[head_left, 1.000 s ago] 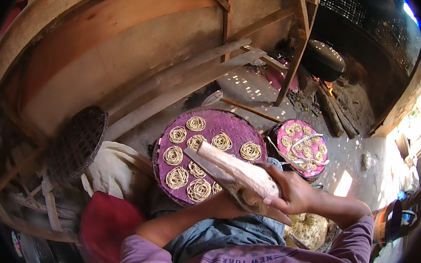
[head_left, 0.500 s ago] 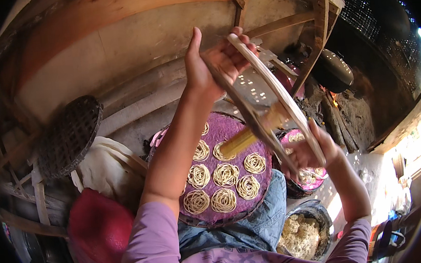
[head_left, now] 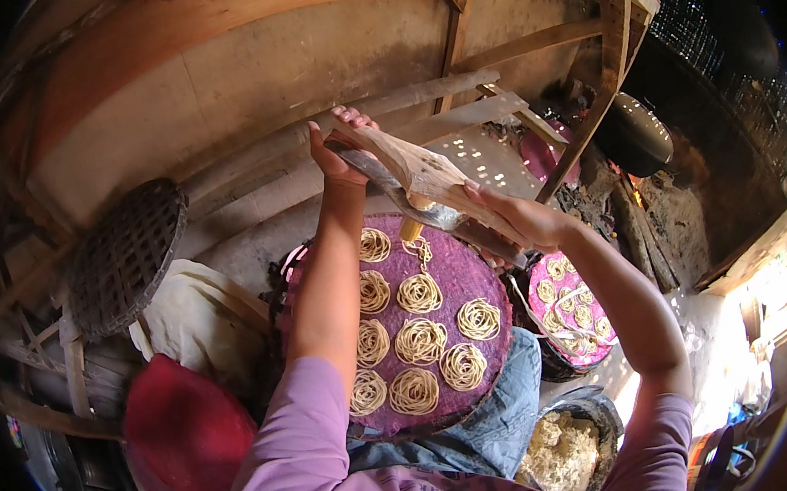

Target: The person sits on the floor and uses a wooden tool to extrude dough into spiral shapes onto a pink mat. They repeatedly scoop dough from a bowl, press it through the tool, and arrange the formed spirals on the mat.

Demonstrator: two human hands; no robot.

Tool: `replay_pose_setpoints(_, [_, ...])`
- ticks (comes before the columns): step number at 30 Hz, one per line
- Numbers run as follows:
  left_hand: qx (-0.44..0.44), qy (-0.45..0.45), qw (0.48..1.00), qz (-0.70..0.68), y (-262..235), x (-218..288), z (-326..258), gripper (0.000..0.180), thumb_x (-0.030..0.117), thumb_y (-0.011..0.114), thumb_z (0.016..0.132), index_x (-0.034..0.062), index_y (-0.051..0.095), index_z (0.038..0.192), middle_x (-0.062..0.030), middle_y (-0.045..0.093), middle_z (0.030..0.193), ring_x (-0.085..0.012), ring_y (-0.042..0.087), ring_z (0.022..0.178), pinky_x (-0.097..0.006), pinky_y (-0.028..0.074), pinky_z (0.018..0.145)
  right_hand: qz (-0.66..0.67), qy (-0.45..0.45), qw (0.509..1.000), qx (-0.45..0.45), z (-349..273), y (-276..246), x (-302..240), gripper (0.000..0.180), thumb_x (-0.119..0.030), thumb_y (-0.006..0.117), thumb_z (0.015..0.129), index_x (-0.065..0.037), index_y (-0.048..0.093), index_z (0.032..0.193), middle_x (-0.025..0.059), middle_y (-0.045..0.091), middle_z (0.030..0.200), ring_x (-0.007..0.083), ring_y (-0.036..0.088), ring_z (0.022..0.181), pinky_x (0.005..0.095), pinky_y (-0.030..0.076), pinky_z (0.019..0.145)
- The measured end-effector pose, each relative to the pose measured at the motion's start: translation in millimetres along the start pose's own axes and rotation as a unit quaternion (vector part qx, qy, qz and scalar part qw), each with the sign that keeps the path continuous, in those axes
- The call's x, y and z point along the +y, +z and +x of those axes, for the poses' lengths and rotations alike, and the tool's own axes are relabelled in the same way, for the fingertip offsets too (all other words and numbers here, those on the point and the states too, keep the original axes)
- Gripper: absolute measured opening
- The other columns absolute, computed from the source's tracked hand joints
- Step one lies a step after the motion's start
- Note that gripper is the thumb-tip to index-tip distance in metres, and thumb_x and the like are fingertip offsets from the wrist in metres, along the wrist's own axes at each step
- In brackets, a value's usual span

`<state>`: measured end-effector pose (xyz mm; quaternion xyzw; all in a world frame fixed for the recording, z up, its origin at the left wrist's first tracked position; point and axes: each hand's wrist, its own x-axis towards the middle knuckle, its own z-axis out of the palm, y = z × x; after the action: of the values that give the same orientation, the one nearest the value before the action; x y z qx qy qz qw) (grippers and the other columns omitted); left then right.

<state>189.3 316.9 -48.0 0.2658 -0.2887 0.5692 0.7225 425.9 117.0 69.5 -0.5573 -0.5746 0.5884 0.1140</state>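
Note:
Both my hands are on a wooden hand press (head_left: 434,177), tilted with its left end farther away. My left hand (head_left: 340,153) grips the far left ends of its two bars. My right hand (head_left: 521,220) closes around the near right ends, its lower fingers partly hidden. Beneath the bars a short yellow cylinder (head_left: 411,229) points down. Under it, dough strands (head_left: 423,254) lead down to a coiled nest (head_left: 419,293). Several more round nests (head_left: 420,340) lie on a purple cloth-covered round tray (head_left: 450,406) at my lap, some hidden by my left forearm.
A second purple tray (head_left: 593,356) with smaller nests stands at right. Nearer is a bucket (head_left: 614,417) of pale dough (head_left: 561,448). A red bulging thing (head_left: 183,433), pale cloth (head_left: 202,309) and woven basket (head_left: 129,255) are at left. A fire (head_left: 634,183) burns far right, near a dark pan (head_left: 638,133).
The press's two bars have come together and the press sits farther left. My left hand has gone from spread to gripping. Strands now show below the cylinder at the far nest.

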Motion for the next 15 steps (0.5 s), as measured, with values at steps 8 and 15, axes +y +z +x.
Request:
replay_pose_setpoints(8, [0.028, 0.024, 0.999, -0.030, 11, -14, 11, 0.043, 0.059, 0.054, 0.088, 0.0160, 0.058, 0.094, 0.0021, 0.056, 0.087, -0.0174, 0.056, 0.085, -0.037, 0.042, 0.087, -0.074, 0.007, 0.995, 0.072, -12, -6, -13, 0.075, -0.068, 0.029, 0.096, -0.002, 0.065, 0.101, 0.0054, 0.057, 0.063, 0.0149, 0.059, 0.051, 0.0296, 0.048, 0.045])
replay_pose_setpoints(15, [0.003, -0.036, 0.999, -0.021, 13, -9, -1, 0.029, 0.046, 0.058, 0.089, 0.0172, 0.057, 0.095, 0.0036, 0.058, 0.088, -0.0151, 0.058, 0.087, -0.037, 0.043, 0.090, -0.006, 0.014, 0.999, 0.051, -24, 3, 3, 0.073, -0.068, 0.034, 0.095, -0.003, 0.065, 0.106, 0.0077, 0.061, 0.065, 0.0147, 0.061, 0.053, 0.0277, 0.048, 0.046])
